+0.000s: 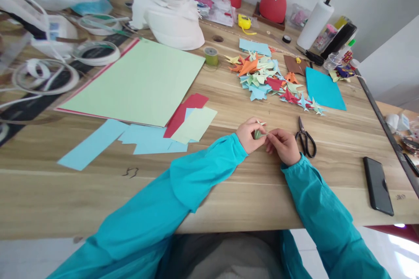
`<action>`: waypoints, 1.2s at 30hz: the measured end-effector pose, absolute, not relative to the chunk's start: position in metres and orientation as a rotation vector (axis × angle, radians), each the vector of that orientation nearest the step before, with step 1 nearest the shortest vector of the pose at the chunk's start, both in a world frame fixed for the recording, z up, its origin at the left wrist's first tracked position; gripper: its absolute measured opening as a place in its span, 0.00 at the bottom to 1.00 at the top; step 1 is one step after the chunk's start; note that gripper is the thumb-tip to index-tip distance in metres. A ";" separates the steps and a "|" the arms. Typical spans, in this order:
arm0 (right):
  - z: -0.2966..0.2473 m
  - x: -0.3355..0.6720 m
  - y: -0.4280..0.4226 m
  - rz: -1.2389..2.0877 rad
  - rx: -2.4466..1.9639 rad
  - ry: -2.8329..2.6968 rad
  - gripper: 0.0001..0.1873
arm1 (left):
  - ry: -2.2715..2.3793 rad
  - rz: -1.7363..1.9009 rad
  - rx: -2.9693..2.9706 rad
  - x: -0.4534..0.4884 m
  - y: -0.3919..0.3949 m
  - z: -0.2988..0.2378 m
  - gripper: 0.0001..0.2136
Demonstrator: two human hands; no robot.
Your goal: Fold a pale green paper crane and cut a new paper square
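Observation:
My left hand (249,136) and my right hand (284,145) meet over the wooden table (229,192), both pinched on a small pale green folded paper piece (261,131). The fingers of each hand are curled around it, and only its pointed tips show between them. Both arms wear teal sleeves. Black scissors (306,138) lie on the table just right of my right hand. A pile of finished folded paper figures (268,79) in several colours lies farther back.
Large light green sheet (137,80) and cut blue, red and green paper pieces (157,137) lie at the left. A teal square sheet (324,89) sits at the right, a black phone (378,185) near the right front edge. Tape rolls, a paper towel roll (314,24) and clutter fill the back.

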State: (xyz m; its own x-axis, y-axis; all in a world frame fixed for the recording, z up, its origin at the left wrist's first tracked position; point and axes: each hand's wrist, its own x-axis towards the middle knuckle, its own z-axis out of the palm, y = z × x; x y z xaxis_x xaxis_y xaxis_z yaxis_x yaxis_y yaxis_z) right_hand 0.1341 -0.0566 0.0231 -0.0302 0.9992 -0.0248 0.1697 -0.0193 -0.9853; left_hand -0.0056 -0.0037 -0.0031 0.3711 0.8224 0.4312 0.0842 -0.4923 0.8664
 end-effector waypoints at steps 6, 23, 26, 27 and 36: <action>0.021 0.137 -0.055 1.246 -1.300 -1.305 0.16 | 0.779 1.168 1.866 -0.006 -0.005 -0.003 0.01; 0.020 0.137 -0.055 1.201 -1.349 -1.362 0.17 | 0.776 1.175 1.894 -0.006 -0.005 -0.003 0.01; 0.020 0.137 -0.056 1.188 -1.354 -1.375 0.17 | 0.780 1.177 1.895 -0.006 -0.006 -0.003 0.00; 0.021 0.137 -0.056 1.185 -1.354 -1.379 0.17 | 0.782 1.176 1.893 -0.006 -0.006 -0.002 0.00; 0.023 0.137 -0.056 1.182 -1.317 -1.383 0.15 | 0.788 1.167 1.879 -0.007 -0.004 -0.001 0.01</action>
